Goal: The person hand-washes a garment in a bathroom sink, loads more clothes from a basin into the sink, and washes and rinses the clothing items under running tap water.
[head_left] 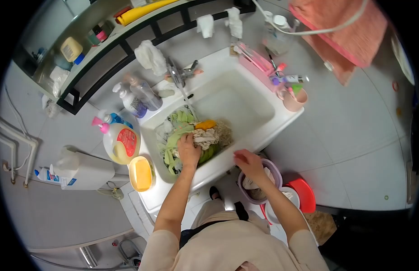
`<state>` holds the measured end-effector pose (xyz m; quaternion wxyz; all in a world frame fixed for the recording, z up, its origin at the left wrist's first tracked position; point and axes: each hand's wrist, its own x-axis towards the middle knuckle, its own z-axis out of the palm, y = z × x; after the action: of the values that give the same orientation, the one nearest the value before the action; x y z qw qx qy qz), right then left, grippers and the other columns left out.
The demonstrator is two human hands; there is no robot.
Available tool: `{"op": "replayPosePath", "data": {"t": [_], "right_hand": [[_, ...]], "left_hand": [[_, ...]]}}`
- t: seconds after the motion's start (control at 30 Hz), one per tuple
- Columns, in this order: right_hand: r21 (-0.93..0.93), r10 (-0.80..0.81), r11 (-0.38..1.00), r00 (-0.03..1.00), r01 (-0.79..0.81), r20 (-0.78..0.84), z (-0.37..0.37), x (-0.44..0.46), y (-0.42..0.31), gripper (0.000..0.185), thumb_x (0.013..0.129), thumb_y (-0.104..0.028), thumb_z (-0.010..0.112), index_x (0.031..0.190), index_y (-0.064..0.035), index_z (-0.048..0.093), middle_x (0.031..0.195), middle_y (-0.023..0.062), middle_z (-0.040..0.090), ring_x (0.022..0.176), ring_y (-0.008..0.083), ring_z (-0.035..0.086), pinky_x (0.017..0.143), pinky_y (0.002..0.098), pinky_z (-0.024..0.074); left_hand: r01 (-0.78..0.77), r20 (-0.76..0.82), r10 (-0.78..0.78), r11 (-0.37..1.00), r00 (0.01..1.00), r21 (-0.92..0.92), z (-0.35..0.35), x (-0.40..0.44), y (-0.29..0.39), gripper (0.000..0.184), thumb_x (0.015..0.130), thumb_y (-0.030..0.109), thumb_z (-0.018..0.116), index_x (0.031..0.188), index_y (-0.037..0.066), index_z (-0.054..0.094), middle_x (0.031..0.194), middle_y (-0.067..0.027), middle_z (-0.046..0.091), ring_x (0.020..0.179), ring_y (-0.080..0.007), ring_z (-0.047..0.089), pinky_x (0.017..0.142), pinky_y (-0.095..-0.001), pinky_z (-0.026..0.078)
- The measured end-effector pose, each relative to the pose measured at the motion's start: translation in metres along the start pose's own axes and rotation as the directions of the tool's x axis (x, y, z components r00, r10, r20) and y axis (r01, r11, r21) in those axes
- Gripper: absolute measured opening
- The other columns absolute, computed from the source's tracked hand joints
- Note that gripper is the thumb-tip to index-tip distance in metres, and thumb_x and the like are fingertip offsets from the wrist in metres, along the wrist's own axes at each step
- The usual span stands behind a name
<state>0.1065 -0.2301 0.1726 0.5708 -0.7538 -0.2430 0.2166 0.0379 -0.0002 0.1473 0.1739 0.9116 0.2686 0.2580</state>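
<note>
Wet laundry (pixel 177 135) in green, white and patterned cloth lies bunched in the left part of the white sink (pixel 259 128). An orange piece (pixel 206 124) shows on top of it. My left hand (pixel 188 149) rests on the pile, its fingers bent into the cloth; how firmly they grip does not show. Water runs from the faucet (pixel 175 74) onto the laundry. Out past the front rim, my right hand (pixel 249 162) hovers above a purple basin (pixel 277 171) with cloth inside, its fingers partly curled and nothing visible in them.
Soap bottles (pixel 121 142) and a yellow soap dish (pixel 142 174) line the sink's left edge. A pink holder (pixel 257 67) and pink cup (pixel 294 99) stand on the right rim. Below right is a red stool (pixel 303 193). A black-framed shelf (pixel 128 47) runs above.
</note>
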Motion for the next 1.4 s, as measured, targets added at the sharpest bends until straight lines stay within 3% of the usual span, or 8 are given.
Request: {"op": "replayPosePath", "data": {"t": [0.13, 0.3, 0.63, 0.73, 0.87, 0.97, 1.1, 1.4], "right_hand": [[-0.356, -0.213, 0.901, 0.969, 0.245, 0.127, 0.073, 0.081, -0.019, 0.039, 0.077, -0.022, 0.064, 0.111, -0.0041, 0.057, 0.113, 0.0132, 0.058, 0.109, 0.0273, 0.052, 0.09, 0.0381, 0.0419], [-0.775, -0.12, 0.581, 0.968, 0.249, 0.221, 0.132, 0.129, -0.007, 0.047, 0.07, -0.024, 0.069, 0.111, -0.004, 0.057, 0.108, 0.0134, 0.061, 0.1, 0.0294, 0.058, 0.085, 0.0414, 0.0452], [0.082, -0.022, 0.996, 1.0, 0.024, -0.022, 0.054, 0.149, -0.099, 0.024, 0.069, 0.0, 0.061, 0.093, -0.001, 0.061, 0.078, 0.0058, 0.063, 0.071, 0.0107, 0.059, 0.063, 0.0249, 0.0467], [0.34, -0.169, 0.921, 0.982, 0.187, -0.082, 0.023, 0.157, -0.149, 0.024, 0.073, 0.006, 0.057, 0.096, 0.0007, 0.06, 0.083, 0.0015, 0.063, 0.071, 0.0075, 0.057, 0.064, 0.0205, 0.0454], [0.463, -0.223, 0.841, 0.959, 0.281, -0.177, -0.007, 0.176, -0.161, 0.025, 0.078, 0.005, 0.057, 0.102, 0.001, 0.06, 0.085, 0.001, 0.064, 0.073, 0.0077, 0.057, 0.066, 0.0207, 0.0458], [0.17, -0.252, 0.936, 0.924, 0.308, -0.288, -0.024, 0.211, -0.084, 0.027, 0.08, 0.0, 0.059, 0.108, -0.0001, 0.06, 0.087, 0.0003, 0.063, 0.078, 0.0089, 0.058, 0.069, 0.0226, 0.0466], [-0.503, 0.18, 0.839, 0.978, -0.209, -0.107, -0.041, 0.203, 0.003, 0.047, 0.083, -0.026, 0.061, 0.124, -0.0061, 0.052, 0.116, 0.0133, 0.056, 0.103, 0.0282, 0.054, 0.088, 0.0312, 0.0426], [-0.9, 0.102, 0.42, 0.98, 0.116, 0.174, -0.004, 0.227, 0.039, 0.069, 0.082, -0.039, 0.059, 0.14, -0.0147, 0.03, 0.148, 0.0119, 0.021, 0.136, 0.0303, 0.02, 0.101, 0.0627, 0.0218]], "left_hand": [[0.3, 0.259, -0.2, 0.843, 0.945, -0.446, -0.015, 0.028, -0.023, 0.037, 0.064, 0.001, 0.066, 0.101, 0.001, 0.063, 0.105, -0.0163, 0.057, 0.104, -0.0313, 0.05, 0.089, -0.0377, 0.043], [0.197, 0.05, -0.191, 0.929, 0.98, -0.313, -0.019, 0.029, -0.059, 0.046, 0.063, 0.002, 0.066, 0.108, 0.004, 0.061, 0.118, -0.0161, 0.054, 0.111, -0.0346, 0.046, 0.094, -0.0367, 0.039], [-0.043, -0.141, 0.046, 0.999, 0.989, 0.024, -0.057, 0.055, -0.014, 0.044, 0.068, 0.006, 0.066, 0.111, 0.01, 0.059, 0.123, -0.0153, 0.051, 0.113, -0.0361, 0.044, 0.092, -0.0434, 0.038], [-0.219, -0.236, 0.138, 0.905, 0.962, -0.364, -0.034, 0.093, -0.011, 0.022, 0.08, 0.01, 0.061, 0.101, 0.005, 0.058, 0.091, -0.0096, 0.06, 0.086, -0.0238, 0.055, 0.073, -0.0381, 0.043], [0.37, 0.246, -0.319, 0.422, 0.915, -0.828, -0.071, 0.139, 0.047, 0.019, 0.096, 0.019, 0.043, 0.094, 0.005, 0.056, 0.069, 0.0033, 0.046, 0.061, -0.0036, 0.04, 0.054, -0.0209, 0.034], [0.233, 0.148, -0.409, 0.168, 0.901, -0.958, -0.044, 0.172, 0.053, 0.019, 0.096, 0.019, 0.043, 0.096, 0.004, 0.055, 0.069, 0.005, 0.046, 0.06, -0.0022, 0.038, 0.053, -0.0187, 0.032], [-0.049, -0.096, 0.012, 0.92, 0.995, -0.388, 0.038, 0.161, 0.019, 0.035, 0.086, 0.021, 0.058, 0.114, 0.001, 0.052, 0.096, -0.0115, 0.061, 0.085, -0.0263, 0.058, 0.073, -0.0396, 0.044], [-0.185, 0.531, 0.127, 0.981, 0.838, 0.057, 0.134, 0.108, 0.019, 0.088, 0.075, 0.043, 0.067, 0.143, 0.014, 0.02, 0.147, -0.0169, 0.019, 0.136, -0.0403, 0.011, 0.104, -0.0614, 0.015]]}}
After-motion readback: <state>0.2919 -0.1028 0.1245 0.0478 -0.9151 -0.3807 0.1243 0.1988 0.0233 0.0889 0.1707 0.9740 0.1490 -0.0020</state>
